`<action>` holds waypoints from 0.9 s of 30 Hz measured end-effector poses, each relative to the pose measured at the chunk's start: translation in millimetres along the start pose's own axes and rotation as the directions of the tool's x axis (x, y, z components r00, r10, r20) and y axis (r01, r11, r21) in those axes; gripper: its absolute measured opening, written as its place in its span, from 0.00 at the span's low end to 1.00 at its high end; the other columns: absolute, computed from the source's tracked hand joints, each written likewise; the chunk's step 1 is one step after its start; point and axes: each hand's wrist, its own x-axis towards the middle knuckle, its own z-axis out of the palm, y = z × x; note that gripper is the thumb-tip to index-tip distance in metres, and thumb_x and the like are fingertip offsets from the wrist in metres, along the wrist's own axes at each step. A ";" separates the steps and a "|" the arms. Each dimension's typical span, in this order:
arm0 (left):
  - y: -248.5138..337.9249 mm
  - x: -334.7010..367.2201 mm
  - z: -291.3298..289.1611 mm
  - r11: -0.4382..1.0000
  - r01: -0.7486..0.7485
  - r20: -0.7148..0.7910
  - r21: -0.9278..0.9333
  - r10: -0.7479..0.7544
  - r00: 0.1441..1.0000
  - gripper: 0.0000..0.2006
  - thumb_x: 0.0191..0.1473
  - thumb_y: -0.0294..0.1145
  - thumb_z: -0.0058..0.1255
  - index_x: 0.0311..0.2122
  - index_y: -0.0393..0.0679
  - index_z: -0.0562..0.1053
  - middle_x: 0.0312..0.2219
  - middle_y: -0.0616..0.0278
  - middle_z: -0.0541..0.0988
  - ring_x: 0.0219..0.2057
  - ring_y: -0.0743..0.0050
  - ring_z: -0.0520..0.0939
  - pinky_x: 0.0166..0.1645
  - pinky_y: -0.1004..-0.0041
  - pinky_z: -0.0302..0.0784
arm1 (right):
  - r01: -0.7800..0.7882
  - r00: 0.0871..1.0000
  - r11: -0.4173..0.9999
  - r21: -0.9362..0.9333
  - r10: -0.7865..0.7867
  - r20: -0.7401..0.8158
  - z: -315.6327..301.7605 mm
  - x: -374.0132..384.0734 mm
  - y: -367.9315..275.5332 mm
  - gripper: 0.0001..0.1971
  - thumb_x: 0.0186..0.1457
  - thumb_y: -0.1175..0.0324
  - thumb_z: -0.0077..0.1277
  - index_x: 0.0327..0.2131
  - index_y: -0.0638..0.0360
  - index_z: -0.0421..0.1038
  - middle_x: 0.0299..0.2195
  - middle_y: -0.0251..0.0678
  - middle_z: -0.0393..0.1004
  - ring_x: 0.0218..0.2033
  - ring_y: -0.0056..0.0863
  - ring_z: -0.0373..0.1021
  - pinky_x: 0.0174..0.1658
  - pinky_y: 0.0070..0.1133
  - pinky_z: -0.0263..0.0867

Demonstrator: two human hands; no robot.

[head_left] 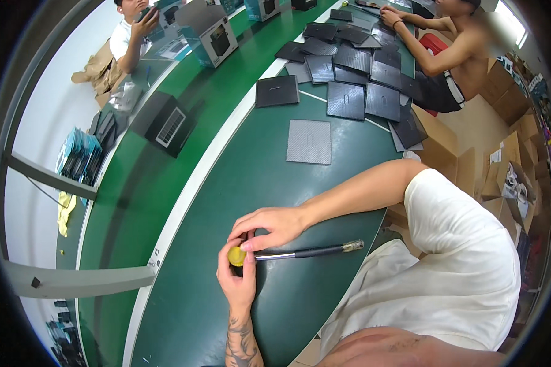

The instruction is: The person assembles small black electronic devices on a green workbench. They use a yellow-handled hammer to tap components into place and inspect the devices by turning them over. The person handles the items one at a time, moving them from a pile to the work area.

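Note:
Between my two hands is a small round piece with a yellow face, its exact kind not clear. My left hand is closed around its near and left sides, thumb and fingers curled. From the far right, my right hand bends over it, the thumb at its edge and the other fingers partly hidden behind. A pen-like rod with a silver shaft, dark grip and clear amber end lies on the green table, its left end against my left hand.
A silver-grey patterned square panel lies beyond my hands, with several dark panels piled farther off. Left of the white rail runs a green conveyor belt carrying boxes. A grey metal bar crosses at left. Two co-workers sit far off.

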 end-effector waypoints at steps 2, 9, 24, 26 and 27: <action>4.1 -0.8 -0.6 1.000 -0.010 0.000 0.017 0.010 1.000 0.15 0.64 0.28 0.54 0.54 0.36 0.70 0.50 0.56 0.76 0.53 0.69 0.76 0.59 0.69 0.70 | -0.026 1.000 1.000 -0.009 0.026 0.005 -0.3 0.2 -7.0 0.22 0.67 0.59 0.51 0.53 0.70 0.70 0.46 0.49 0.78 0.46 0.35 0.77 0.49 0.29 0.74; 7.5 -0.5 1.1 1.000 -0.005 -0.003 -0.016 0.005 1.000 0.16 0.64 0.30 0.55 0.54 0.35 0.70 0.50 0.56 0.76 0.53 0.69 0.76 0.60 0.69 0.70 | -0.021 1.000 1.000 -0.010 0.021 -0.005 1.8 0.8 -4.6 0.21 0.67 0.59 0.51 0.52 0.70 0.71 0.45 0.48 0.78 0.44 0.36 0.77 0.49 0.29 0.74; 0.0 0.1 0.0 1.000 -0.029 -0.005 -0.011 0.029 1.000 0.16 0.62 0.28 0.56 0.53 0.36 0.71 0.49 0.58 0.76 0.51 0.71 0.76 0.58 0.71 0.71 | -0.037 0.999 0.997 -0.061 0.036 -0.018 2.5 -0.5 -4.4 0.19 0.66 0.61 0.52 0.51 0.67 0.72 0.44 0.46 0.76 0.43 0.33 0.76 0.48 0.27 0.73; 3.6 0.5 -0.1 0.999 -0.028 -0.009 0.016 0.028 1.000 0.16 0.62 0.28 0.57 0.53 0.36 0.71 0.49 0.58 0.77 0.51 0.71 0.77 0.57 0.71 0.71 | -0.038 0.999 0.998 -0.043 0.038 -0.010 2.2 0.6 -6.9 0.19 0.66 0.61 0.52 0.51 0.67 0.73 0.45 0.45 0.76 0.43 0.32 0.76 0.48 0.26 0.73; 3.0 -0.2 -0.7 1.000 -0.020 -0.008 0.010 0.020 1.000 0.16 0.62 0.28 0.57 0.53 0.36 0.71 0.49 0.58 0.77 0.51 0.71 0.77 0.57 0.71 0.71 | -0.043 0.999 0.998 -0.035 0.042 -0.005 2.8 1.0 -7.5 0.19 0.66 0.61 0.52 0.51 0.67 0.73 0.45 0.44 0.76 0.43 0.32 0.76 0.48 0.26 0.73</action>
